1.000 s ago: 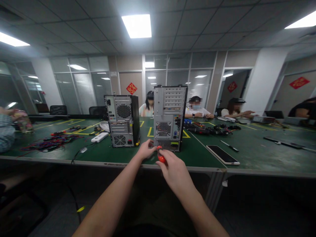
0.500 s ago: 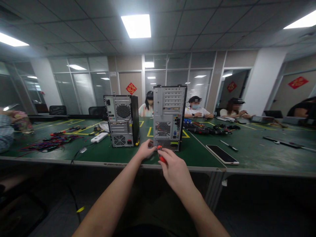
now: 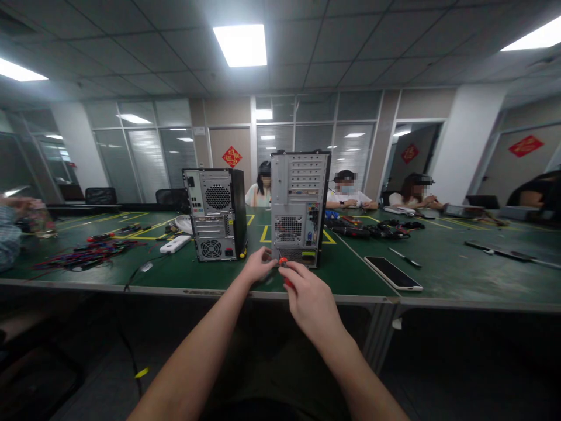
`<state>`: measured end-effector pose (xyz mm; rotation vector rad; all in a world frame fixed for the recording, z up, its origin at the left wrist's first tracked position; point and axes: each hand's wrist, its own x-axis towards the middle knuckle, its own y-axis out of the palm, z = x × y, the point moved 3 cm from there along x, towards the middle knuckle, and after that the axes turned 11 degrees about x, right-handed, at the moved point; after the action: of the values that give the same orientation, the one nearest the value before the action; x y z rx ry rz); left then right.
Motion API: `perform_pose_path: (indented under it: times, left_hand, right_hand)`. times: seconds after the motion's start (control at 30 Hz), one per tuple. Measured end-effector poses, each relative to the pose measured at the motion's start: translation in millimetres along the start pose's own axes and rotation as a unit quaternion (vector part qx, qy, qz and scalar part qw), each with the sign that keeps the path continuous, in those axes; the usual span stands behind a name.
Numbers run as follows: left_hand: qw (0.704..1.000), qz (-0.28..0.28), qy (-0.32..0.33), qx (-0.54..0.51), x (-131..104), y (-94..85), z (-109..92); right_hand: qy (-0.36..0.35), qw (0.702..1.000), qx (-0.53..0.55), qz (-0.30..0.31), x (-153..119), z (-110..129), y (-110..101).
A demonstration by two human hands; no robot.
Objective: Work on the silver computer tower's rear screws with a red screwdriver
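Observation:
Near the table's front edge stands a tall computer case (image 3: 288, 202), its grey rear panel facing me. My right hand (image 3: 307, 286) is closed on a red screwdriver (image 3: 283, 262), whose tip points at the case's lower left corner. Beside that corner is my left hand (image 3: 259, 264), fingers curled with thumb and fingertips near the screwdriver tip; anything between them is too small to make out. A second, shorter computer case (image 3: 213, 216) stands upright to the left, its back also turned to me.
A phone (image 3: 393, 273) and a thin tool (image 3: 405, 257) lie to the right on the green table (image 3: 342, 280). Black cables (image 3: 372, 228) lie behind. Left are a white device (image 3: 175, 244) and tangled wires (image 3: 94, 254). Several people sit around.
The view has shifted very slightly. My right hand has turned a little around the screwdriver, and less of its red handle shows below. My left hand stays at the case's lower corner.

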<state>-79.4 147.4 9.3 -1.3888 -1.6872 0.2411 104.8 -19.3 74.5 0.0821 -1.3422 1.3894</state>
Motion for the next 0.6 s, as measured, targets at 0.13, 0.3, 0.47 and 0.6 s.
perform_pose_path:
  times: [0.13, 0.3, 0.47, 0.6]
  left_hand:
    - [1.000, 0.001, -0.008, 0.005, -0.5, -1.0, -1.6]
    - [1.000, 0.000, -0.009, 0.006, -1.0, -1.8, -3.6]
    - [1.000, 0.000, -0.012, 0.007, -2.0, -3.0, -4.6]
    - [1.000, -0.001, -0.012, 0.005, -2.2, -2.3, -4.4]
  right_hand:
    - [0.048, 0.998, 0.016, -0.031, 2.6, -2.2, -1.6]
    - [0.039, 0.999, -0.020, 0.006, 1.9, -0.1, -1.4]
    - [-0.027, 0.997, -0.061, 0.049, -1.5, 4.0, 2.7]
    - [0.024, 0.999, -0.032, 0.020, 1.1, 2.3, 2.9]
